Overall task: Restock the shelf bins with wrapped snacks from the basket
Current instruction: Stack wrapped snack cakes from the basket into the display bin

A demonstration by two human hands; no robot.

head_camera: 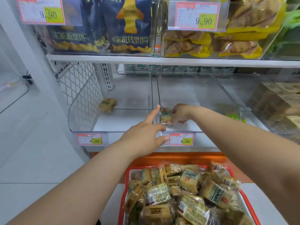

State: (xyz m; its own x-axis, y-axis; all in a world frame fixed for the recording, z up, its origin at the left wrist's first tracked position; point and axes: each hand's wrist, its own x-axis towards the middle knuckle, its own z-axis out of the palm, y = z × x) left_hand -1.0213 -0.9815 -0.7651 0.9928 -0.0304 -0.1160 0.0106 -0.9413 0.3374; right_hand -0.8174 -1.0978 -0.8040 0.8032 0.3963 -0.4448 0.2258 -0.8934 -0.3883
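An orange basket (248,202) at the bottom holds several tan wrapped snacks (191,192). On the middle shelf stand two clear bins. The left bin (81,111) holds one wrapped snack (107,104) near its back left. My right hand (179,113) reaches into the right bin (215,90) and holds a small wrapped snack (165,115) against the bin's left wall. My left hand (144,135) hovers in front of both bins with fingers spread, index finger pointing up toward the divider, holding nothing.
Price tags reading 8.00 (181,139) hang on the bins' front edges. The upper shelf (162,60) carries dark blue snack bags (103,25) and yellow packets (211,41). A bin with brown packets (276,104) stands at the right. White wire mesh (78,85) lines the shelf's left end.
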